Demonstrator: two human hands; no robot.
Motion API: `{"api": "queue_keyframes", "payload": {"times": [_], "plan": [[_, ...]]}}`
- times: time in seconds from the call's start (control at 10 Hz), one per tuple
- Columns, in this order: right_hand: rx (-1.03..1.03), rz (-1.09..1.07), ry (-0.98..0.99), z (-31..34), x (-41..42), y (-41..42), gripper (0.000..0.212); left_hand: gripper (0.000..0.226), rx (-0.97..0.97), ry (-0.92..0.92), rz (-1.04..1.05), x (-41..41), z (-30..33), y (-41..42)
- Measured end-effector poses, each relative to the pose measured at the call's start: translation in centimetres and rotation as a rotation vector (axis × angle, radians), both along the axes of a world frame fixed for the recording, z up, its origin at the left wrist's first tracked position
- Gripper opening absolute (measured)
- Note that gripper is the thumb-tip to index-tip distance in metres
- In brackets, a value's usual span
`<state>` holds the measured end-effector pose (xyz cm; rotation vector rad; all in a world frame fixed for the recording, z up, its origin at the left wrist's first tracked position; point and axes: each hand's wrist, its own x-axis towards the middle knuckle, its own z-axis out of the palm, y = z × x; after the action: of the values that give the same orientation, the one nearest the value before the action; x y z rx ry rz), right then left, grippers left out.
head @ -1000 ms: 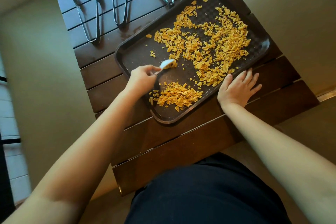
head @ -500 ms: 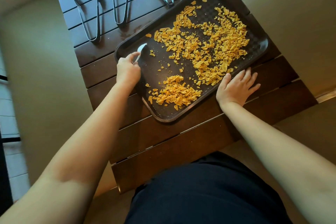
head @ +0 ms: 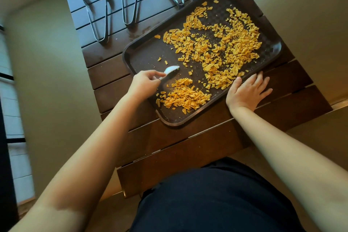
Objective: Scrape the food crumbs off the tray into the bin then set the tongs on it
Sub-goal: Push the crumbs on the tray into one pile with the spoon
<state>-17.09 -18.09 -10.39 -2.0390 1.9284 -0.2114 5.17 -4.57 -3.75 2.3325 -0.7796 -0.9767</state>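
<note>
I get one view: head cam | looks steeply down, forward | close over dark brown slatted wooden table (head: 169, 143) | wide-angle

Textured dark plastic tray (head: 143, 58) (matt), shiny metal tongs (head: 98, 15), slatted wood table (head: 188, 141).

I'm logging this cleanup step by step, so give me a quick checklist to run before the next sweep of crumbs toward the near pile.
1. Scraper held: ok, left hand pinches the white scraper, blade over the tray.
2. Tray steadied: ok, right hand lies flat at the near rim of the tray.
3. Pile contained: ok, gathered pile sits inside the near corner.
4. Crumbs left: not ok, scattered crumbs cover most of the far half.
5. Tongs clear: ok, tongs lie on the table off the tray.
6. Bin placed: cannot tell, none in view.
</note>
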Motion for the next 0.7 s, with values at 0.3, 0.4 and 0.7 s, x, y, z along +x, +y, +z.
{"api": "queue_keyframes", "payload": {"times": [0.3,0.4,0.7], "plan": [[0.001,0.002,0.0,0.2,0.0,0.1,0.06,0.038,-0.067,-0.067,0.277,2.0,-0.2,-0.3],[-0.001,0.0,-0.006,0.2,0.0,0.1,0.06,0.041,-0.004,-0.065,0.218,1.9,-0.2,-0.6],[-0.001,-0.004,-0.004,0.1,0.0,0.1,0.06,0.033,0.087,0.141,-0.097,-2.3,0.0,0.4]]}}
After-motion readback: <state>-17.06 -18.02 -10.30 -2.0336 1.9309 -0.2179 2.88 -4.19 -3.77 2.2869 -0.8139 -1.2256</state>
